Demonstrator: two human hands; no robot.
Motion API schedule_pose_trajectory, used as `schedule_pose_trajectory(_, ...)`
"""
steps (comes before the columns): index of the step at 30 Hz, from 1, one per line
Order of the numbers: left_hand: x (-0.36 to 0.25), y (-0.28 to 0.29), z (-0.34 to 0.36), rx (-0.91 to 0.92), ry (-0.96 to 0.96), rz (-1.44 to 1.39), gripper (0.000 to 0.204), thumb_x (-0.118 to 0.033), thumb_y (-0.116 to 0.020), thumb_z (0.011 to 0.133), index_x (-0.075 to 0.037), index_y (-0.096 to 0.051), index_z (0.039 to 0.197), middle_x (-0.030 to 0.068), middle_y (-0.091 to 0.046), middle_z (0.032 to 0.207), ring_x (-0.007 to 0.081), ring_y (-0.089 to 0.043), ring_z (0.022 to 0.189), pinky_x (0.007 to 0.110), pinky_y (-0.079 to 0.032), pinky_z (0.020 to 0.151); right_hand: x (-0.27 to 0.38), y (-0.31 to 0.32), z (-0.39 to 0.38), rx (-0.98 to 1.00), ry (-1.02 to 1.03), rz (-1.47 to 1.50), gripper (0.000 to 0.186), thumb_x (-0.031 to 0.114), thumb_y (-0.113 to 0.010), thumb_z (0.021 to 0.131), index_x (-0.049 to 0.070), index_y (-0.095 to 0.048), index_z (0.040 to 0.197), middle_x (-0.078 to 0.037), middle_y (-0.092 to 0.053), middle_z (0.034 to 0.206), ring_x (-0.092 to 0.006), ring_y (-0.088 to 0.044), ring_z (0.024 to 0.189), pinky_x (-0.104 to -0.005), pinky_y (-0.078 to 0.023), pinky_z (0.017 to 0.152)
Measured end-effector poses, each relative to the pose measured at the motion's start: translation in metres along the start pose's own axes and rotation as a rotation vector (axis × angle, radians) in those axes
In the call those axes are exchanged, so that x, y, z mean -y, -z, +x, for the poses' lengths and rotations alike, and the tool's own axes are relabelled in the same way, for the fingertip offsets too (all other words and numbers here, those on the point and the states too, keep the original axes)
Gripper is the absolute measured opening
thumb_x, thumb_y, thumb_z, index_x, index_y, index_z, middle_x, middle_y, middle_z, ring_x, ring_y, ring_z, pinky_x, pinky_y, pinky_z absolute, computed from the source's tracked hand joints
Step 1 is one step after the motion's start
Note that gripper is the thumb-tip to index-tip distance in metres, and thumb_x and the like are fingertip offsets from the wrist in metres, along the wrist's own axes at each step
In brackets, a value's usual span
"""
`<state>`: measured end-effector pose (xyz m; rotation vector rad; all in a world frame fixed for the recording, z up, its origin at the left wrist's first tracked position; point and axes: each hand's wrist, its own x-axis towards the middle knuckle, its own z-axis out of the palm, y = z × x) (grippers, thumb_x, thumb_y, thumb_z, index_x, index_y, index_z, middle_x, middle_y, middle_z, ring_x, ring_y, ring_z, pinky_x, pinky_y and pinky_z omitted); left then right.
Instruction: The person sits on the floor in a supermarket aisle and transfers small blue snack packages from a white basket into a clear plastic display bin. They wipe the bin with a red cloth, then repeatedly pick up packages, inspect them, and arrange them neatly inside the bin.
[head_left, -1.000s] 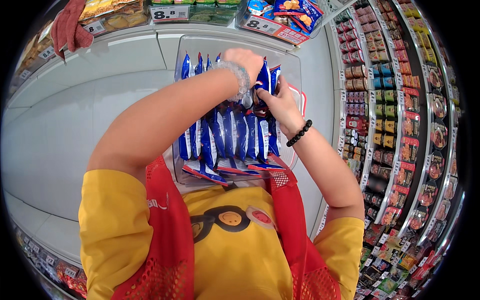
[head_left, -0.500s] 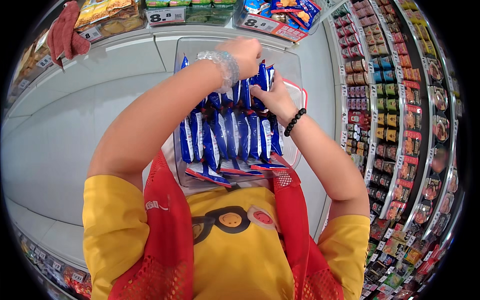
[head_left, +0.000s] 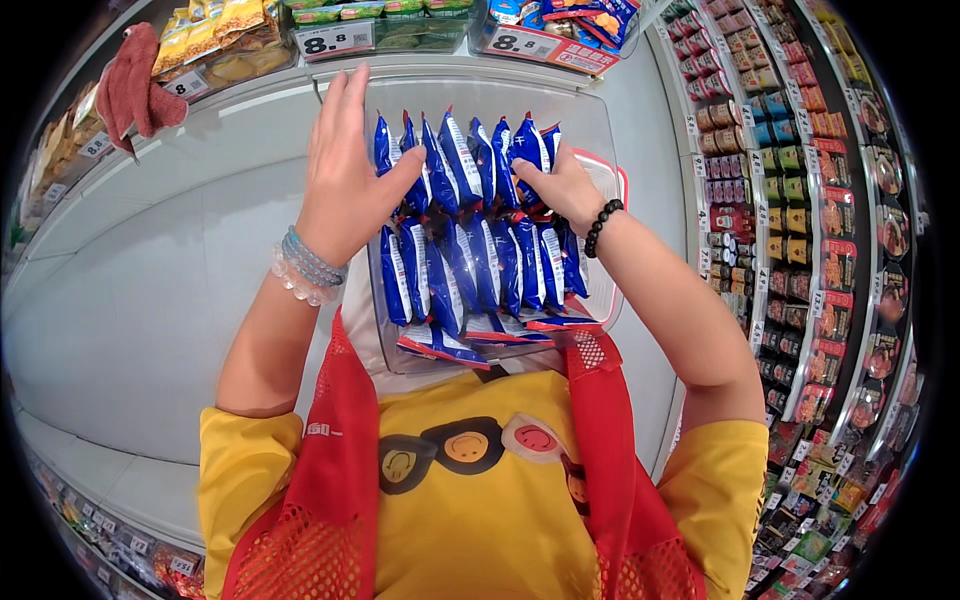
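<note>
A clear plastic bin [head_left: 590,105] in front of my body holds blue snack packets [head_left: 485,265] with red edges. They stand upright in two rows, and a few lie flat at the near end. My left hand [head_left: 350,165] is open at the far row's left end, its fingers stretched up along the bin's left side and its thumb against the packets. At that row's right end my right hand [head_left: 568,190] is closed around the end packets, its thumb over their near side. Its other fingers are mostly hidden.
A white tray with a red rim [head_left: 610,185] shows beneath the bin's right side. Shelf bins of snacks [head_left: 560,35] line the far edge, with a reddish cloth or glove [head_left: 140,90] at far left. Shelves of packaged goods [head_left: 790,230] run along the right.
My left hand has moved from above the far row to its left end, and its fingers have opened out. The right hand stays at the right end. The far row now shows fully.
</note>
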<state>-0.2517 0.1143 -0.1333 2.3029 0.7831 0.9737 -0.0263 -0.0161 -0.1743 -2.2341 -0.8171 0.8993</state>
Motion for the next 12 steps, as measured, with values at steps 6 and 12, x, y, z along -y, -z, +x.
schedule_pose_trajectory(6,0.013,-0.011,-0.024,0.205,0.600,-0.842,0.070,0.001,-0.047,0.074,-0.005,-0.020,0.138,0.0058,-0.049,0.107,0.0105,-0.046,0.078,0.023,-0.040,0.067,0.001,-0.009,0.010,-0.063,-0.111,0.035,0.071,0.034,-0.067,0.073,-0.006,-0.034,0.121,-0.026,-0.054,0.109,-0.0310,-0.056,0.100,-0.0348,-0.047,0.081)
schedule_pose_trajectory(12,0.008,-0.004,-0.018,0.184,0.686,-0.912,0.071,0.006,-0.039,0.072,-0.006,-0.018,0.139,0.0045,-0.049,0.109,0.0060,-0.036,0.065,0.019,-0.033,0.055,0.010,-0.002,-0.005,0.125,-0.144,0.098,0.074,0.037,-0.065,0.075,-0.006,-0.030,0.125,-0.025,-0.047,0.120,-0.0332,-0.049,0.110,-0.0379,-0.041,0.090)
